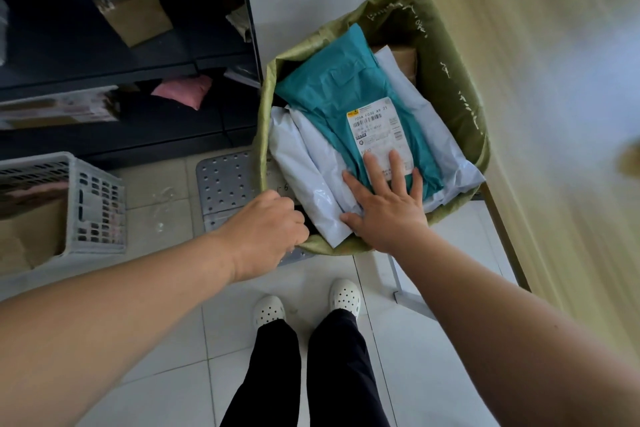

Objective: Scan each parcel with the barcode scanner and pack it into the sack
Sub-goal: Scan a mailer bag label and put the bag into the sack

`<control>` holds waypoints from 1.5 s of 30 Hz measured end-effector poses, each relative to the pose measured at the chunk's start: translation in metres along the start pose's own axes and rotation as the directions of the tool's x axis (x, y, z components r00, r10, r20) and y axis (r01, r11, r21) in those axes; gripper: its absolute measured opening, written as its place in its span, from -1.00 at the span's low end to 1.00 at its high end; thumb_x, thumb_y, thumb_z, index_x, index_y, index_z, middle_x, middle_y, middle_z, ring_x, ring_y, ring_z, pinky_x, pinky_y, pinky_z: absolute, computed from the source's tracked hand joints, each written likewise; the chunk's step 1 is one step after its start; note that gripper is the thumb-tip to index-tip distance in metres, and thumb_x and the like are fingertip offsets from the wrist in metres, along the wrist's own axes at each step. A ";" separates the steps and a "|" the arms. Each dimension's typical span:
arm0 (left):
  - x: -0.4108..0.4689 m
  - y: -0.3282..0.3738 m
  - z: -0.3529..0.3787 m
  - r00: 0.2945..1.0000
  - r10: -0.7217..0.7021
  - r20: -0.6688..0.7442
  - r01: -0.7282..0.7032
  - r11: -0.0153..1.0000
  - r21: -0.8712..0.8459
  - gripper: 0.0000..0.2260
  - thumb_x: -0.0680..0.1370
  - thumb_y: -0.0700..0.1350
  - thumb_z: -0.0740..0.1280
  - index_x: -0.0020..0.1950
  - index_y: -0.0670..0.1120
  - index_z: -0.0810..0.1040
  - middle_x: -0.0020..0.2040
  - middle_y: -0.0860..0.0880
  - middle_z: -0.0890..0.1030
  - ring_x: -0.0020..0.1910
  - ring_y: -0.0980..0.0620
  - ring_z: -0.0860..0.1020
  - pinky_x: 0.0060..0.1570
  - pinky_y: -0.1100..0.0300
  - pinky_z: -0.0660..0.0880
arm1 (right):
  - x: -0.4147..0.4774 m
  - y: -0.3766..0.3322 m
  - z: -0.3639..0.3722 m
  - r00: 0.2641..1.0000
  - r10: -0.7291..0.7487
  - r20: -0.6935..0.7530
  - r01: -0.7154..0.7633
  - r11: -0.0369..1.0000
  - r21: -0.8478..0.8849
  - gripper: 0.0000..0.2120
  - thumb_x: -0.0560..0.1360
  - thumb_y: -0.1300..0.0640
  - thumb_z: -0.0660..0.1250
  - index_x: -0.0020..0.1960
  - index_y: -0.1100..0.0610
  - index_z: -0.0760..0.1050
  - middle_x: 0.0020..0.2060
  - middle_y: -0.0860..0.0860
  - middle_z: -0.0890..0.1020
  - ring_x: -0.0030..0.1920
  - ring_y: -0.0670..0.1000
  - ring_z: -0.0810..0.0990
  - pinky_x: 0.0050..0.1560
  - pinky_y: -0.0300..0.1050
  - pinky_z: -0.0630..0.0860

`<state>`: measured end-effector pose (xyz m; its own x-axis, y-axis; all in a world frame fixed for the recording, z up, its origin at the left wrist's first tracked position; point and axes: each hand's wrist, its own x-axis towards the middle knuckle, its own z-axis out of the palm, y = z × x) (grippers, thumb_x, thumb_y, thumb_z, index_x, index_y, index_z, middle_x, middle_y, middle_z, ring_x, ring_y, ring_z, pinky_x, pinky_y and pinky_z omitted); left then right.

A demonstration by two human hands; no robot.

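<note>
A green woven sack (446,80) stands open on the floor, filled with parcels. On top lies a teal poly parcel (329,94) with a white shipping label (379,128) facing up. White poly parcels (304,180) lie beside and under it, and a brown box (403,59) shows at the far side. My right hand (384,208) lies flat with fingers spread on the teal parcel's near end and the white parcel beside it. My left hand (266,232) is closed on the sack's near left rim. No barcode scanner is visible.
A dark shelf unit (138,55) with boxes and a pink parcel (187,90) stands at the left. A grey plastic crate (93,208) holding cardboard sits on the floor near it. A wooden table (554,114) borders the sack on the right. My feet stand below the sack.
</note>
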<state>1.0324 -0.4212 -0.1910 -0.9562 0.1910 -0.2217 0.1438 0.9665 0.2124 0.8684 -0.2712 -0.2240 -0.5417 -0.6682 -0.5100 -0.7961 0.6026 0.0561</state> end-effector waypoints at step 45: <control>0.100 -0.116 -0.057 0.696 -0.660 -0.283 0.606 0.751 -0.262 -0.61 0.57 -0.01 0.30 0.38 -0.05 0.44 0.31 -0.13 0.45 0.27 -0.18 0.37 0.24 -0.03 0.34 | 0.080 -0.010 -0.071 0.965 -0.058 -0.255 0.073 0.996 0.053 -0.29 0.60 -0.33 -0.05 0.61 -0.09 -0.22 0.60 0.03 -0.26 0.55 0.16 -0.40 0.50 0.22 -0.38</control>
<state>0.9054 -0.5241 -0.1832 -0.8323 -0.5538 -0.0248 -0.5383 0.7968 0.2744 0.8140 -0.3617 -0.2047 -0.5459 -0.7909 -0.2764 -0.8183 0.5742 -0.0270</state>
